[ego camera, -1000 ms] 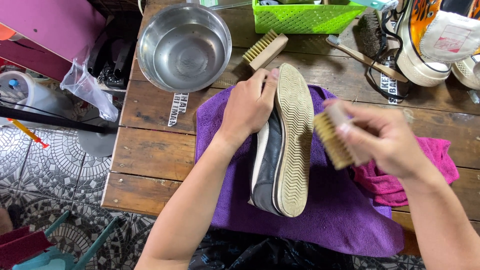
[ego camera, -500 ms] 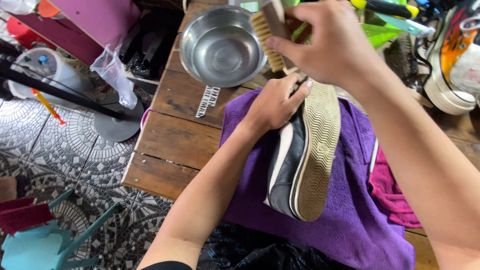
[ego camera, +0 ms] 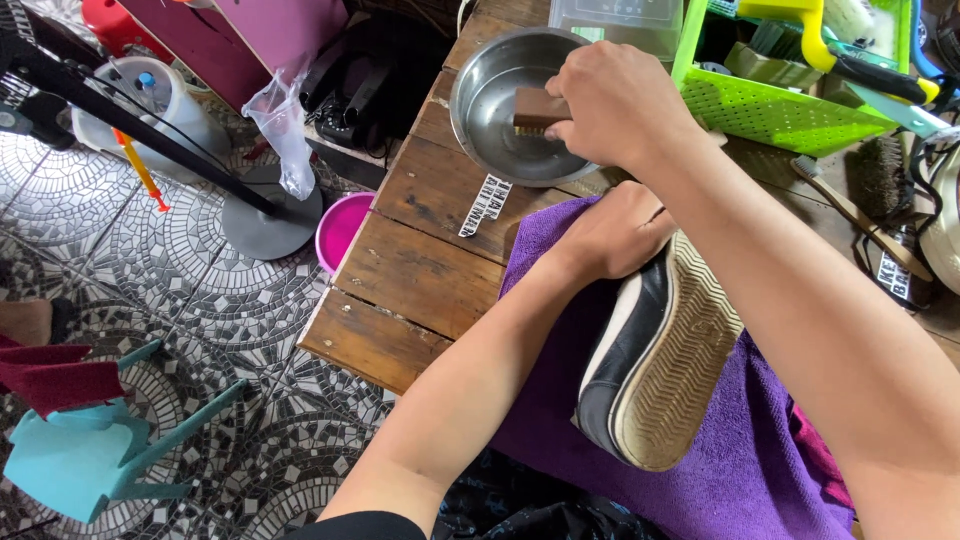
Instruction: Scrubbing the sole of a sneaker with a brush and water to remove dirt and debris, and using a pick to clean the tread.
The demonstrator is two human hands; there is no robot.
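right now the right hand [ego camera: 615, 105] reaches across the wooden table [ego camera: 420, 270] and is clenched around a wooden brush [ego camera: 540, 108], holding it down inside the steel bowl [ego camera: 490, 95]. only the brush's brown back and one end show past the fingers; whether the bristles touch the bowl's bottom cannot be told. the left hand [ego camera: 620, 235] rests lower on the table, its fingers closed over the heel end of a black shoe [ego camera: 650, 360], pinning it on its side. the shoe lies on a purple towel [ego camera: 740, 470], with its pale tan ribbed sole [ego camera: 685, 370] turned up and to the right and its black upper with a white band facing left. the towel covers the near right part of the table, and a strip of pink cloth [ego camera: 815, 455] peeks out at its right edge under the right forearm. the bowl sits just beyond the towel, near the table's far left edge, beside a green plastic basket [ego camera: 790, 105] that holds a yellow-handled tool [ego camera: 800, 15]. a clear plastic tub [ego camera: 610, 20] stands behind the bowl. further right lies another brush with a long wooden handle [ego camera: 850, 210]. off the table's left side, on the patterned tile floor [ego camera: 150, 300], stand a pink bowl [ego camera: 340, 230], a dark stand with a round base [ego camera: 265, 225] and a turquoise plastic chair [ego camera: 90, 460].
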